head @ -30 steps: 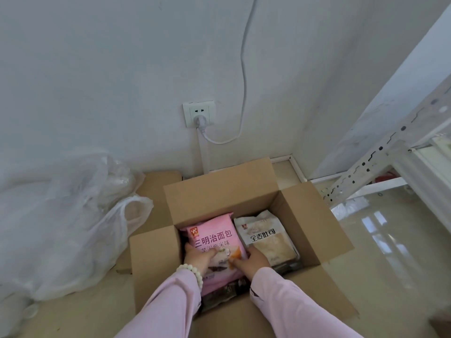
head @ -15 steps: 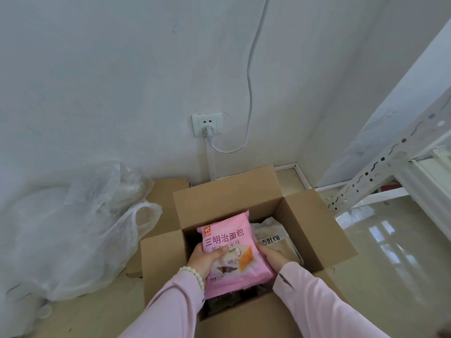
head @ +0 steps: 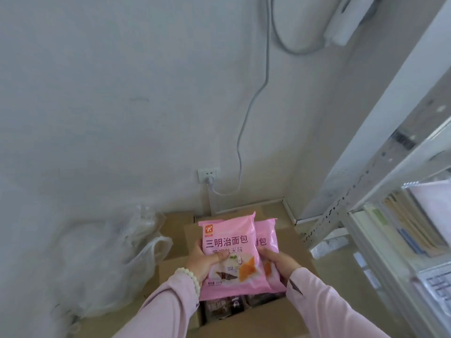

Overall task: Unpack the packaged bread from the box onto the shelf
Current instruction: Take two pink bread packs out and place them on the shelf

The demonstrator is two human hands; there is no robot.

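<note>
Two pink bread packets are up out of the box, held between both hands. Left of the left hand (head: 207,261): crumpled plastic bag (head: 109,259) on the floor, not involved. Left hand: fingers curled round the left edge of the front packet (head: 227,245), thumb across its face. Second packet (head: 267,240) overlaps behind the front one, toward the right hand (head: 280,264), which grips the pair's lower right edge. Below the hands: open cardboard box (head: 258,318), dark packets (head: 224,307) visible inside. Right of the right hand, well apart: shelf (head: 353,189), papers (head: 415,228) on it, no bread seen there. Judgement: task early; none shelved in view, more to unpack.
</note>
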